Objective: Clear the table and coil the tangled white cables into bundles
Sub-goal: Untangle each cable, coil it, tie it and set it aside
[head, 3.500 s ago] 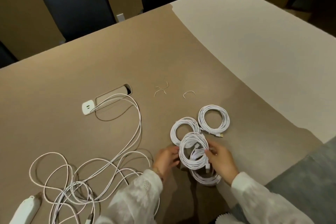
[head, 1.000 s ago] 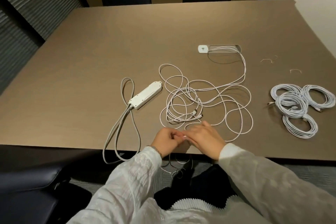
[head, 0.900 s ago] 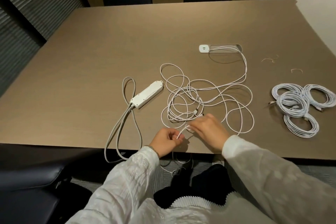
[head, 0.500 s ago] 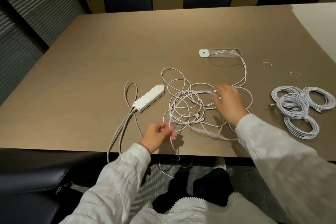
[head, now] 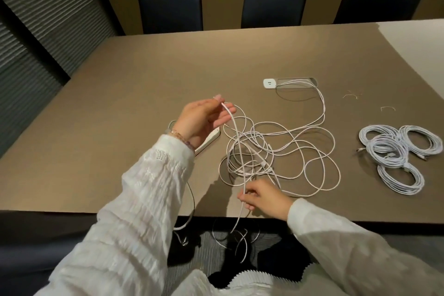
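Above the tangle [head: 276, 151] of loose white cable, which I take as my landmark on the table [head: 120, 108], I see the left hand [head: 204, 120] raised clear of the surface. Its thumb and forefinger pinch the tip of one cable [head: 236, 142] at its upper end; the other fingers [head: 225, 120] are extended, only slightly bent, and lie close together below the pinch. A bracelet [head: 180, 137] sits at that wrist.

From the pinch the cable runs down across the left part of the tangle to the right hand [head: 262, 197], which sits at the near edge of the tangle, just inside the table edge. That hand's fingers are curled, and thumb and forefinger grip the same cable. Below this grip the cable drops over the table edge and hangs in loops toward the floor.

Left of the tangle, a power strip [head: 209, 142] lies partly hidden behind the left wrist. Beyond the tangle, a white adapter [head: 269, 83] rests beside a slot [head: 298, 80] in the table, with one strand running from it back into the tangle. Right of the tangle, well apart from it, four coiled bundles [head: 398, 151] lie touching or overlapping one another. Beyond those, small wire ties [head: 352, 95] lie scattered. Three chairs [head: 274, 0] stand at the far side.
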`<state>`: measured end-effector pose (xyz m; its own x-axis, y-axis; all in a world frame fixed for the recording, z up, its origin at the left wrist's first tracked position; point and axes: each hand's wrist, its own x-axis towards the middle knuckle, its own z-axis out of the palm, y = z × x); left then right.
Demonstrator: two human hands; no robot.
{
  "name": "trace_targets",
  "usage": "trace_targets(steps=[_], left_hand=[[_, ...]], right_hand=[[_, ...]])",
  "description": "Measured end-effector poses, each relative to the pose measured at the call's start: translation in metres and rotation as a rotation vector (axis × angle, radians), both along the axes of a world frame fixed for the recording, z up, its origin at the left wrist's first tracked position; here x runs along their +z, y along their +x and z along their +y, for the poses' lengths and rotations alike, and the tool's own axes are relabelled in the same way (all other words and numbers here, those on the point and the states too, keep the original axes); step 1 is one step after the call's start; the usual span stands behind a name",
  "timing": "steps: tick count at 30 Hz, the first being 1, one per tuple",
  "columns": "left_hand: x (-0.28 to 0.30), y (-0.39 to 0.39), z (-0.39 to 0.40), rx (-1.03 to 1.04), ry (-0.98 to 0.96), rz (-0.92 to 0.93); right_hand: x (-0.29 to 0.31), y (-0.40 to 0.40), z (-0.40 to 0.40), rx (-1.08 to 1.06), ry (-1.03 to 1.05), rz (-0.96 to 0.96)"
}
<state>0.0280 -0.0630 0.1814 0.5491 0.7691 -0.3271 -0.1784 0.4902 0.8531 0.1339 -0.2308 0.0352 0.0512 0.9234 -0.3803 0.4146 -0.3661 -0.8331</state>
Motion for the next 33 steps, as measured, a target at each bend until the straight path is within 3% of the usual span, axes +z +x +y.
trace_targets(steps=[6,10,18,21,28,33], left_hand=[[-0.061,-0.03,-0.033,-0.241,-0.15,0.203],[-0.098,-0.039,-0.078,-0.388,-0.085,0.313],[-0.095,-0.038,-0.085,-0.255,0.044,0.292],[-0.071,-0.036,-0.072,-0.249,0.139,0.261],[-0.014,-0.014,-0.036,-0.145,0.173,0.133],[0.008,-0.002,-0.022,-0.011,0.078,-0.028]], right_hand=[[0.07,0.017,0.03,-0.246,0.222,0.325],[0.113,0.035,0.053,-0.365,0.282,0.519],[0.141,0.07,0.093,-0.651,0.378,0.776],[0.126,0.065,0.086,-0.557,0.261,0.664],[0.071,0.02,0.027,0.193,-0.132,0.189],[0.046,-0.007,0.018,0.146,-0.01,-0.097]])
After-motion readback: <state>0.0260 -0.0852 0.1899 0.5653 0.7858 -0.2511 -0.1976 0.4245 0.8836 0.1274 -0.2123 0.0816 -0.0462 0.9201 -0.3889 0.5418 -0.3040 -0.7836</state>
